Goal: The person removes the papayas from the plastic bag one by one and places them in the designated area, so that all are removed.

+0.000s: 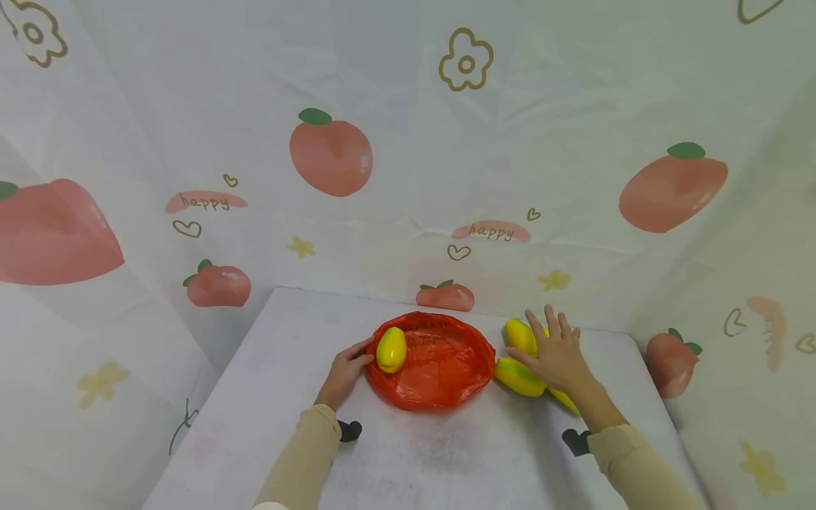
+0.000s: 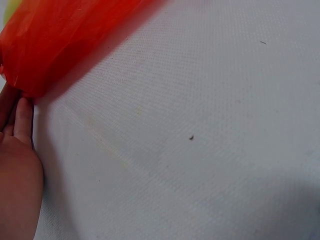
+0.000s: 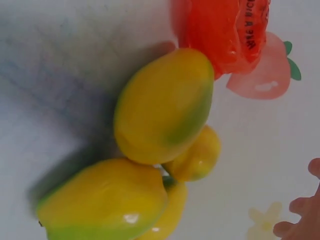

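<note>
A red plastic bag (image 1: 440, 365) lies spread on the table, its mouth facing up and its rim rolled into a ring. Inside it, against the left side, is one yellow mango-like fruit (image 1: 392, 347). My left hand (image 1: 344, 370) pinches the bag's left rim; part of its fingers is hidden by the plastic (image 2: 65, 50). To the bag's right, several yellow-green mango-like fruits (image 1: 519, 377) are clustered, the nearest touching or almost touching the bag. Over this group hovers my right hand (image 1: 562, 360), fingers spread, holding nothing. The right wrist view shows the fruits (image 3: 165, 107) close together.
A white table (image 1: 287, 333) carries everything. White cloth walls (image 1: 395, 234) printed with peaches, flowers and hearts rise behind it and on both sides. Dark wrist-worn pieces (image 1: 576, 442) stick out beside both sleeves.
</note>
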Demonstrator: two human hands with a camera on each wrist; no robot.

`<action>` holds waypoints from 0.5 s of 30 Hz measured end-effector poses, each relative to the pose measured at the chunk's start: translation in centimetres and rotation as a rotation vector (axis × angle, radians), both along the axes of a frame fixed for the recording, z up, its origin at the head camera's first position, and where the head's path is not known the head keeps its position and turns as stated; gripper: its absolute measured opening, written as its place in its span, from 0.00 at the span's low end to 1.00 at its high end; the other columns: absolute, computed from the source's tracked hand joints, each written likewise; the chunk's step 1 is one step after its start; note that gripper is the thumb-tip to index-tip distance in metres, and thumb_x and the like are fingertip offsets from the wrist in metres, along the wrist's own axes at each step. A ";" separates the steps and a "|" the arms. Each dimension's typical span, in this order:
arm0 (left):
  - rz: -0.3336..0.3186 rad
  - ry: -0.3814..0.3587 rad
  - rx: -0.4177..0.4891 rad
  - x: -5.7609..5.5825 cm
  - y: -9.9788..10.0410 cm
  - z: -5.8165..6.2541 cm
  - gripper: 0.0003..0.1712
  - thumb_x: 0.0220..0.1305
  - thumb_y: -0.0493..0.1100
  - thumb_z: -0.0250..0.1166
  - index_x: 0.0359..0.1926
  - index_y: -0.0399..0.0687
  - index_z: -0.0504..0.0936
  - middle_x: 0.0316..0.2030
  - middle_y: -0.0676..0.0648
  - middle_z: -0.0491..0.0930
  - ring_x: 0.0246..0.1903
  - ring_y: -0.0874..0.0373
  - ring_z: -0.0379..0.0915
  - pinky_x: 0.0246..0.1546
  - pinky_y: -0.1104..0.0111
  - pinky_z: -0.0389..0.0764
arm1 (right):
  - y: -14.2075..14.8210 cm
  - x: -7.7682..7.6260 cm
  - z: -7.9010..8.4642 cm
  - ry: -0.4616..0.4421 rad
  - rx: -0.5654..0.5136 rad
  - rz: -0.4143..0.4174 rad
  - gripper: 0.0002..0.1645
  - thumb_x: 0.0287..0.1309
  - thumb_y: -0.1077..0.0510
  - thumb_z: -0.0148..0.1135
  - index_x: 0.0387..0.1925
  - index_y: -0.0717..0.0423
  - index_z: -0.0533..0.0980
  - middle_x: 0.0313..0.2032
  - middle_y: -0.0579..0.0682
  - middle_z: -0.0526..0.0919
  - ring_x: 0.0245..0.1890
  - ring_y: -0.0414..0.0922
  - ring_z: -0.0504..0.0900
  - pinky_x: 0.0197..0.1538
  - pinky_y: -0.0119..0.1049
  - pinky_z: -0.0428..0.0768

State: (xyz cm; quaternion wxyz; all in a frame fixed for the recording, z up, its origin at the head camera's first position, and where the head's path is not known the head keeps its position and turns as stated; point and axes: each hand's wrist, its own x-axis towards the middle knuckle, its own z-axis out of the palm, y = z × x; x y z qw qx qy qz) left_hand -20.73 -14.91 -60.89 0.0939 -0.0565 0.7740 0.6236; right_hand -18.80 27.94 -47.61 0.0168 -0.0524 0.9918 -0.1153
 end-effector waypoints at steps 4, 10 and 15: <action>0.008 -0.004 0.000 0.0 0.1 0.1 0.25 0.72 0.46 0.61 0.69 0.59 0.77 0.72 0.48 0.72 0.76 0.47 0.61 0.77 0.50 0.64 | -0.9 -0.3 0.1 0.006 0.001 0.031 0.61 0.59 0.22 0.55 0.81 0.49 0.49 0.80 0.69 0.41 0.77 0.77 0.43 0.71 0.82 0.43; 0.000 -0.010 0.010 0.0 0.1 0.2 0.26 0.72 0.47 0.61 0.69 0.60 0.76 0.73 0.48 0.71 0.76 0.47 0.61 0.77 0.50 0.64 | -2.1 -0.6 -0.3 0.023 0.019 0.088 0.60 0.59 0.20 0.51 0.81 0.48 0.50 0.80 0.68 0.43 0.77 0.76 0.44 0.72 0.81 0.45; 0.003 -0.006 -0.006 0.2 0.0 0.4 0.26 0.73 0.47 0.60 0.70 0.60 0.76 0.72 0.48 0.72 0.76 0.47 0.62 0.77 0.50 0.65 | -3.4 -0.8 -0.4 0.027 0.009 0.132 0.61 0.58 0.19 0.51 0.81 0.48 0.51 0.80 0.66 0.45 0.78 0.74 0.46 0.73 0.79 0.48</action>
